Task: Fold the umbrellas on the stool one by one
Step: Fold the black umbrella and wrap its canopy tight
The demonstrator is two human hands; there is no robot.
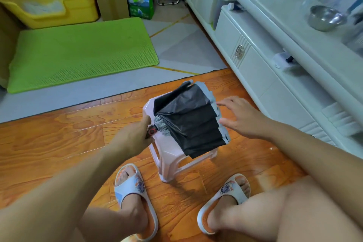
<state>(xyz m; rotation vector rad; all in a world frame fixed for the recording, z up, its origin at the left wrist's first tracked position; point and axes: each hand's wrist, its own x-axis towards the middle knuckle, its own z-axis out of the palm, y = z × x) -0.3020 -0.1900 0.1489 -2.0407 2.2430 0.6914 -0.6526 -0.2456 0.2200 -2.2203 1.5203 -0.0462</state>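
Head view: our left hand (pixel 135 133) grips the umbrella (pixel 188 120) handle on the stool (pixel 170 163) — right hand (pixel 241 118) spread (empty) — next, gather the canopy.

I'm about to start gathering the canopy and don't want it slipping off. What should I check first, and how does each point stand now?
1. Black collapsed umbrella lies on the pale pink plastic stool: ok.
2. Left hand grips the handle end with the red button: ok.
3. Right hand on the canopy: not ok, open beside the grey edge, contact unclear.
4. Canopy folds neat: not ok, loose and rumpled.
5. Shaft fully retracted: cannot tell.
6. Closing strap located: cannot tell.
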